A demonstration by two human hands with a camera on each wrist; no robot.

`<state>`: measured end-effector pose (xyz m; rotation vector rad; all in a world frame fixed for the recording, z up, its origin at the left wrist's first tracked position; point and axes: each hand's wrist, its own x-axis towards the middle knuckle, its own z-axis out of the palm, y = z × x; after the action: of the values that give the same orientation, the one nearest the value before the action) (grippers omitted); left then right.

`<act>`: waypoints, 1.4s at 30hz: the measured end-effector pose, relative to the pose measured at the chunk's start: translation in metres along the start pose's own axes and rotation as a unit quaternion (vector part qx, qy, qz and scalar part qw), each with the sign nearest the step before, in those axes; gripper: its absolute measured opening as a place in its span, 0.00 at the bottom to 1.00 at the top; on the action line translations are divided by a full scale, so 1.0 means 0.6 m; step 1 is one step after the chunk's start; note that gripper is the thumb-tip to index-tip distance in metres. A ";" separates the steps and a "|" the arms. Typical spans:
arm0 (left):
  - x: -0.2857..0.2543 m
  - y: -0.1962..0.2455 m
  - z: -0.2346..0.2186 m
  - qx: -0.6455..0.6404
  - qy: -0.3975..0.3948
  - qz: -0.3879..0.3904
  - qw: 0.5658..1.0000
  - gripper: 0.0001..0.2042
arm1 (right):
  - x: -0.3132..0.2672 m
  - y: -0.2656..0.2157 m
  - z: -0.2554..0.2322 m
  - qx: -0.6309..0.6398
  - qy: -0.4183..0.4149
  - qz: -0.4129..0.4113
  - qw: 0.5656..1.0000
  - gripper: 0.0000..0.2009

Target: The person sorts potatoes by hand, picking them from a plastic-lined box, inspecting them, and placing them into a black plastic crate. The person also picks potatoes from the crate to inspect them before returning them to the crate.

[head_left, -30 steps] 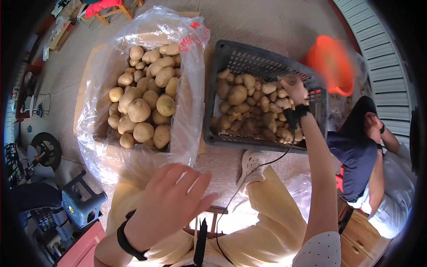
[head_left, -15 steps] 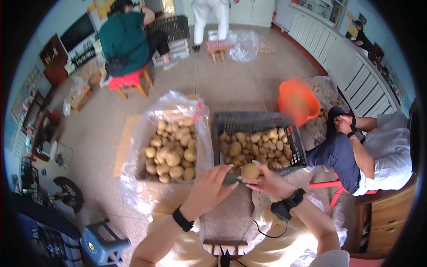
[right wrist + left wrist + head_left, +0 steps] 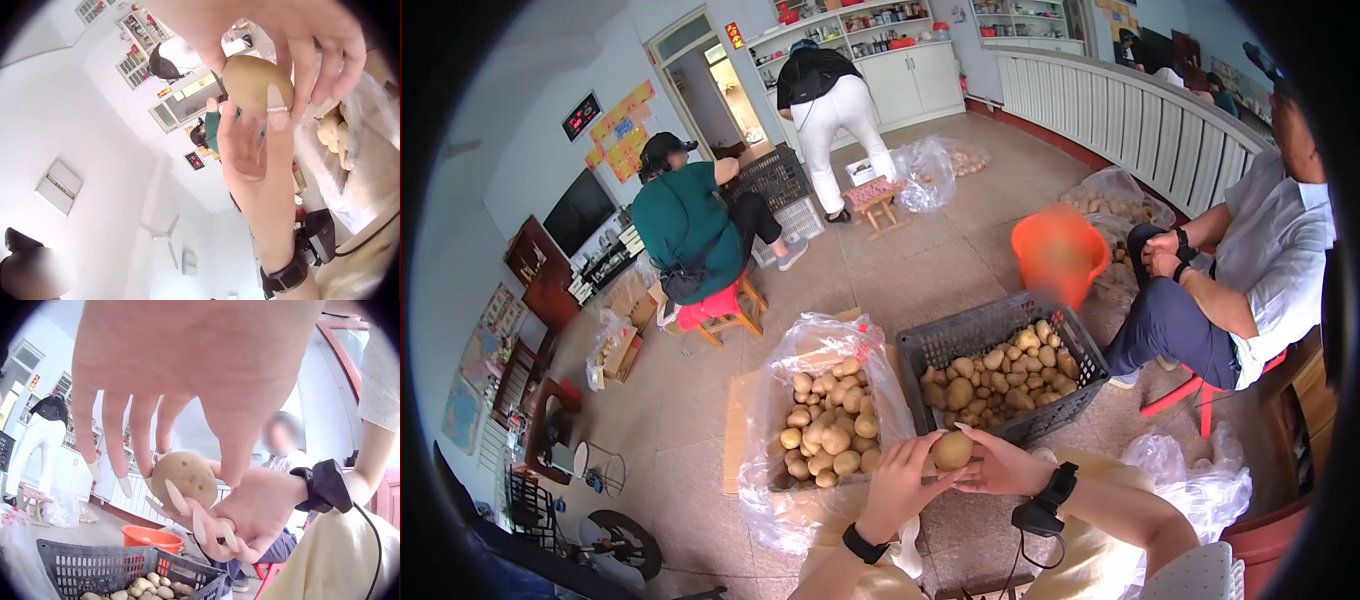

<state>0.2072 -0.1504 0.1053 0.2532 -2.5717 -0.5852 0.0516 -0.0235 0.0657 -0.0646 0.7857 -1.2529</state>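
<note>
Just in front of the person's body, both hands are on one round brown potato (image 3: 951,450). The left hand (image 3: 897,488) holds it from the left, its fingertips at the skin. From the right, the right hand (image 3: 1008,468) grips it with fingers curled around its side. A few dark spots mark the potato (image 3: 187,478) in the left wrist view. In the right wrist view, a thumb with a decorated long nail presses the potato (image 3: 253,84). Beyond the hands stand a black plastic crate (image 3: 920,345) of smaller potatoes and a plastic-lined cardboard box (image 3: 760,455) of larger ones.
An orange bucket (image 3: 1025,250) stands behind the crate, beside bags of potatoes (image 3: 1112,200). A seated person (image 3: 1250,270) is close on the right. Farther back are another seated person (image 3: 690,225) and a bending person (image 3: 830,110). Crumpled plastic (image 3: 1200,480) lies at lower right.
The right hand has come out of the crate with a potato and moved back toward the body. The left hand has joined it on the potato. The head view has tilted up.
</note>
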 end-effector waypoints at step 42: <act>-0.002 0.006 0.016 0.045 0.018 -0.032 0.998 0.27 | 0.008 0.017 -0.001 -0.098 -0.015 -0.046 0.994 0.28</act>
<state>0.2030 -0.1433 0.0991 0.3753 -2.5654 -0.4845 0.0599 -0.0238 0.0582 -0.2810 0.8852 -1.2557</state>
